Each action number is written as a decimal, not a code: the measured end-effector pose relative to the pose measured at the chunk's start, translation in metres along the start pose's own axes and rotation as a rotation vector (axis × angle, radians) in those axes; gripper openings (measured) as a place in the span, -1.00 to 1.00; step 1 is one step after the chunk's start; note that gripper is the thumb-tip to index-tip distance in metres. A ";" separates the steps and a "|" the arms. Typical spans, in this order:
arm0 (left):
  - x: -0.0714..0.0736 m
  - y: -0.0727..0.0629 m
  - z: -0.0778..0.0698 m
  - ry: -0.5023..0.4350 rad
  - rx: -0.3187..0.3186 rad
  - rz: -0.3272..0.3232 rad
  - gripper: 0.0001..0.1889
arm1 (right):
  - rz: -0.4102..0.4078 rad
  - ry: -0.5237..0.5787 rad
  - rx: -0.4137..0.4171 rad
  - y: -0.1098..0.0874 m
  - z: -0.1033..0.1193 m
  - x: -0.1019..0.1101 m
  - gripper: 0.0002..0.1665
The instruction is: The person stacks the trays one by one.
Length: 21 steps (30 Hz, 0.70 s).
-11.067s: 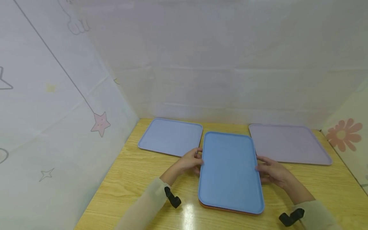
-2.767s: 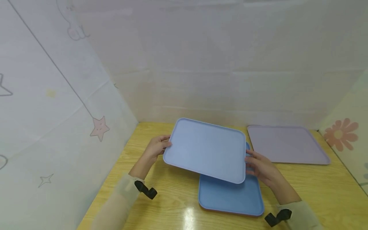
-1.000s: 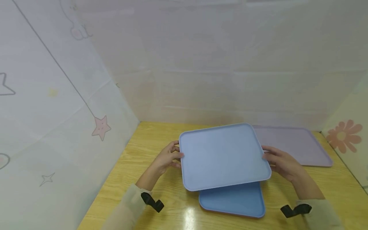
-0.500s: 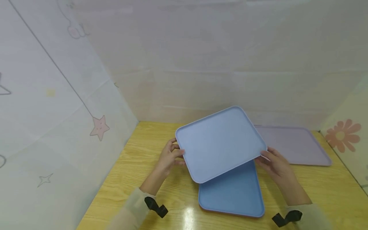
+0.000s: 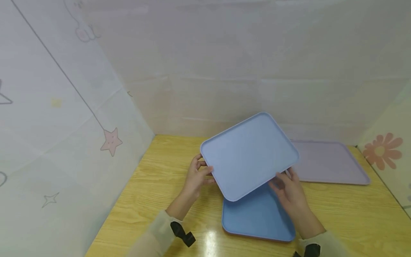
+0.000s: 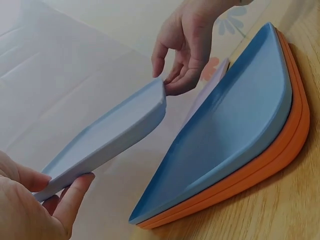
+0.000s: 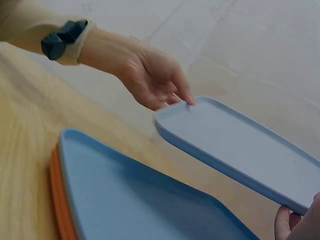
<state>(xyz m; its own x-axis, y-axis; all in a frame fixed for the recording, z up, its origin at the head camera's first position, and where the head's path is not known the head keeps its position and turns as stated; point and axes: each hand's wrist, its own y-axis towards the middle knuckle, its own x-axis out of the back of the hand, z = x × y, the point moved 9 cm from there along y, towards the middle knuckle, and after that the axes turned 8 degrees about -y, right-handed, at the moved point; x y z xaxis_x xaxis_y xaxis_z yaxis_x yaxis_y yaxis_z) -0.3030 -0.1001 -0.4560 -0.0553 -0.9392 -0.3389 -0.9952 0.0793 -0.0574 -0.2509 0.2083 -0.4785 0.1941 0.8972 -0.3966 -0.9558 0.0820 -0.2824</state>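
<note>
A pale periwinkle tray (image 5: pixel 250 157) is held in the air, turned and tilted, over a stack of trays. My left hand (image 5: pixel 196 178) pinches its left short edge, thumb on top and fingers beneath. My right hand (image 5: pixel 292 194) pinches the near long edge towards the right corner, thumb at the rim. Below lies a blue tray (image 5: pixel 257 221), its far part hidden by the held one. Orange trays (image 6: pixel 287 152) sit under the blue one, their edges showing in the left wrist view.
A pale purple tray (image 5: pixel 334 166) lies at the back right of the wooden table (image 5: pixel 154 185), partly covered in view by the held tray's corner. A white sheet (image 5: pixel 224 71) forms a wall behind, with printed sheets at both sides.
The periwinkle tray, first flat at back left, has been lifted over the blue stack and turned, far corner rising. My right hand has slid from its right edge to its near edge.
</note>
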 end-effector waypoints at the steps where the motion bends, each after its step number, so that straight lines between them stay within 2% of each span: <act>1: -0.001 -0.001 0.000 -0.007 -0.003 -0.003 -0.34 | -0.001 0.000 -0.001 -0.001 -0.002 -0.003 -0.07; 7: -0.004 -0.005 0.006 -0.015 -0.015 -0.003 -0.35 | -0.020 0.014 0.020 0.000 -0.007 -0.007 -0.12; 15: -0.004 -0.007 0.022 -0.009 0.015 -0.045 -0.34 | -0.078 -0.122 0.023 0.004 -0.009 0.002 0.03; 21: -0.008 -0.013 0.027 -0.026 0.021 -0.036 -0.35 | -0.094 -0.172 0.027 0.007 -0.010 0.006 0.07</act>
<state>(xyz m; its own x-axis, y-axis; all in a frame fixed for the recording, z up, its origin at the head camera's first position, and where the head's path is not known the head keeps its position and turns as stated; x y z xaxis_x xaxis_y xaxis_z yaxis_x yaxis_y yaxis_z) -0.2874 -0.0847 -0.4783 -0.0174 -0.9324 -0.3610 -0.9946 0.0531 -0.0893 -0.2541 0.2103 -0.4914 0.2441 0.9458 -0.2144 -0.9413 0.1780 -0.2867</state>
